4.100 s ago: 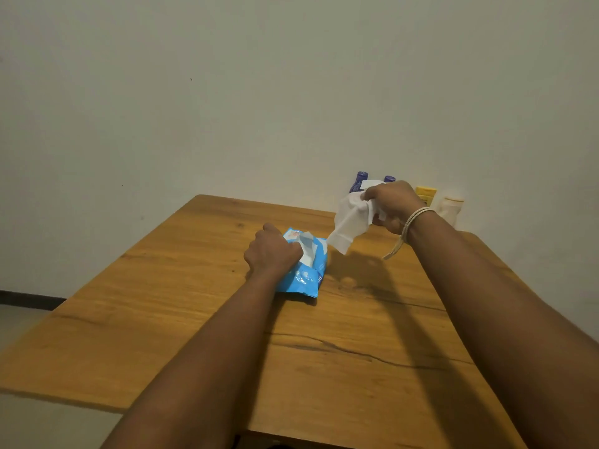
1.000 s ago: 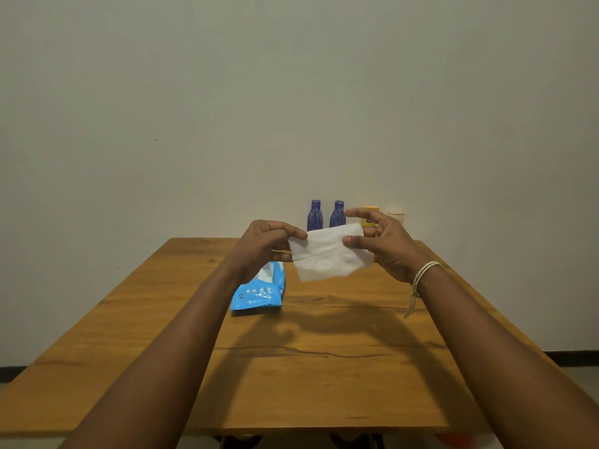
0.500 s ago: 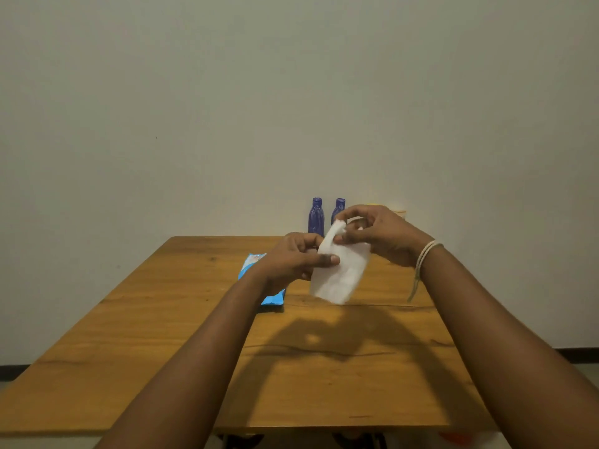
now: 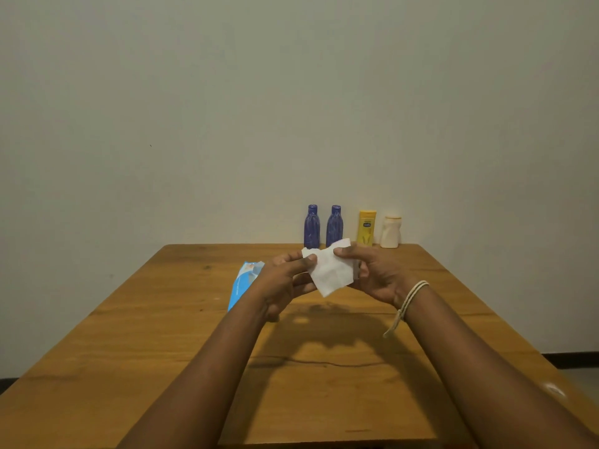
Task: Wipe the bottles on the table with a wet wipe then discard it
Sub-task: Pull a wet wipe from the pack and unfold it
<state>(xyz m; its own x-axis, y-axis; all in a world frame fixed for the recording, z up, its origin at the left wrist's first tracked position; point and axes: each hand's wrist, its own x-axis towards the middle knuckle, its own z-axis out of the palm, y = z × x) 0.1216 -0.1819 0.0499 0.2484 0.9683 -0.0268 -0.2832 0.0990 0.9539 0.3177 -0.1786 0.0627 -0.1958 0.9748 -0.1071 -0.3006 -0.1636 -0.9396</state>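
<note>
White wet wipe (image 4: pixel 330 273) pinched between both hands above the wooden surface (image 4: pixel 162 351): left hand (image 4: pixel 285 280) grips its left edge, right hand (image 4: pixel 372 273) its top right. Four bottles stand upright at far edge: two blue plastic bottles (image 4: pixel 312 226), yellow lotion bottle (image 4: pixel 367 227), cream bottle (image 4: pixel 390 232). Blue wipe pack (image 4: pixel 243 283) lies behind left hand.

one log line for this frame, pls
step: wipe prep | left hand + right hand: holding wipe | bottles: untouched | pack: on table

Dim warm light, soft arm shadows on table (image 4: pixel 162 351), wide-angle stretch at edges
</note>
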